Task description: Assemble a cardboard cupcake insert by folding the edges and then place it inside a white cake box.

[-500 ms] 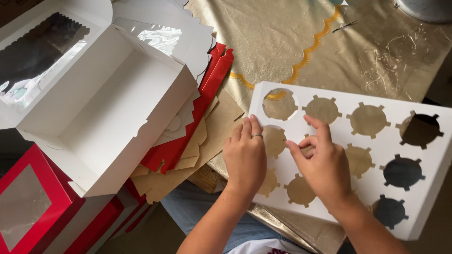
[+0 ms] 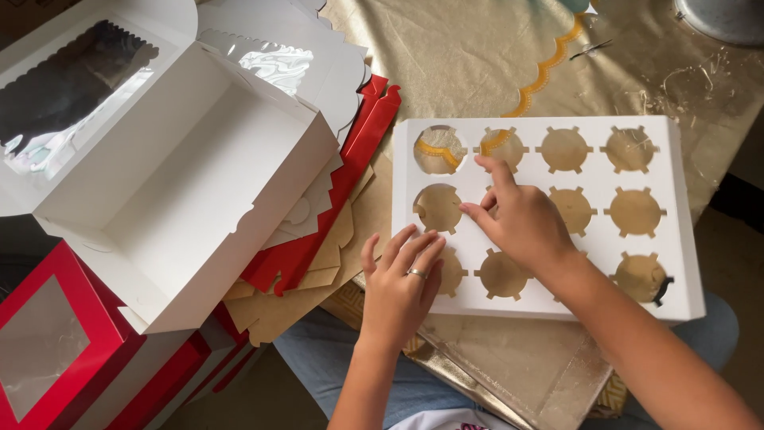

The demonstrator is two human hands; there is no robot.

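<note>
insert [image 2: 684, 199] shifted flatter | both hands [image 2: 398, 291] open, pressing it | white box [image 2: 199, 199] beside, apparently clear

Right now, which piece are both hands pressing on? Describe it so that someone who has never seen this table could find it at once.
On the gold-coloured table covering, right of the open white box, lies a flat white cupcake insert. The left hand rests on its near edge and the right hand on its middle. Unlike the flat red and brown cartons beside it, it has rows of round notched holes.
</note>
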